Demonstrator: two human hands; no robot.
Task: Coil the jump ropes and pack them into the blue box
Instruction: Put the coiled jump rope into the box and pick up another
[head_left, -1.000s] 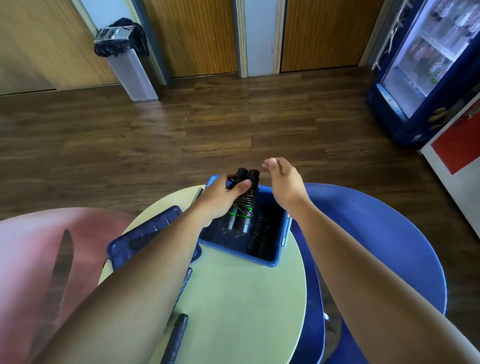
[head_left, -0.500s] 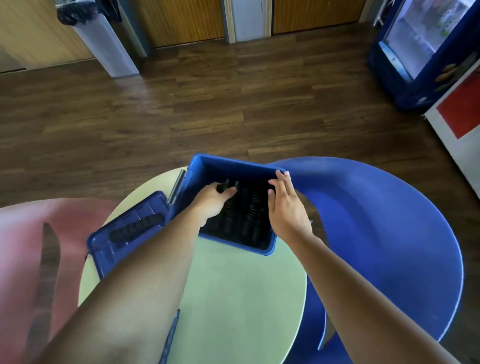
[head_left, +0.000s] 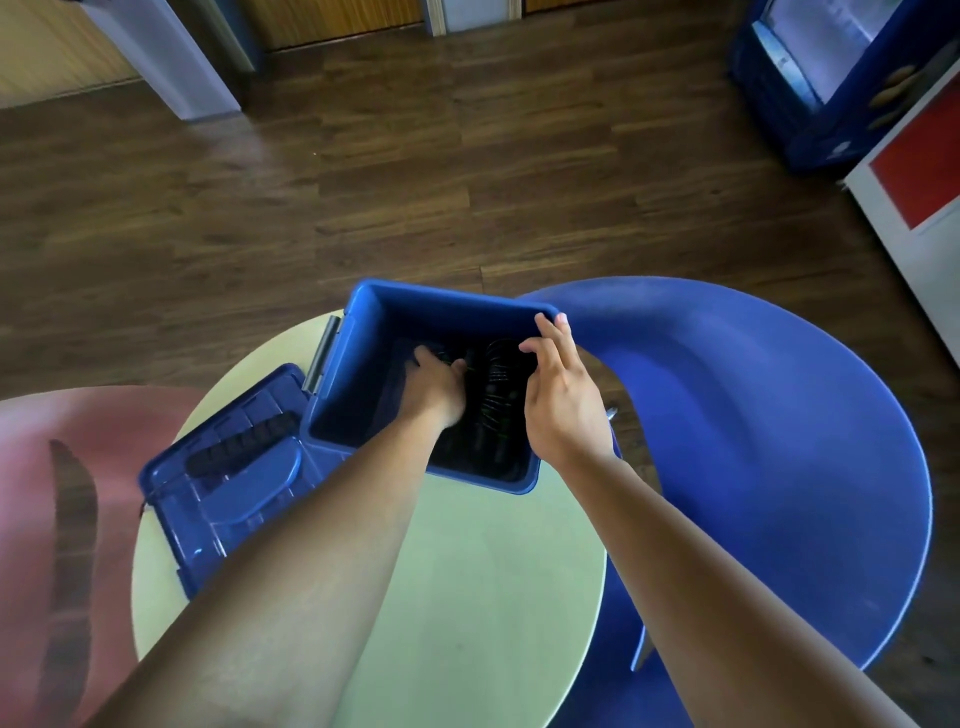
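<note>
The blue box (head_left: 363, 332) stands on a pale green round table (head_left: 467, 597), at its far side. Black coiled jump ropes (head_left: 496, 395) lie inside the box, dark and hard to separate. My left hand (head_left: 434, 387) reaches down into the box and rests on the ropes at its left side; whether its fingers grip one is hidden. My right hand (head_left: 558, 395) holds the box's right rim, fingers curled over the far right corner. The box's blue lid (head_left: 234, 483) lies upside down on the table left of the box, under my left forearm.
A blue chair seat (head_left: 753, 441) curves around the table's right side. A pink seat (head_left: 57, 519) is at the left. Dark wood floor lies beyond. A blue drinks fridge (head_left: 831, 78) and a white and red cabinet (head_left: 919, 171) stand at the far right.
My left hand has carried a coiled rope with black handles down into the box. My right hand went from hovering above the box to holding its right rim. The camera tilted down.
</note>
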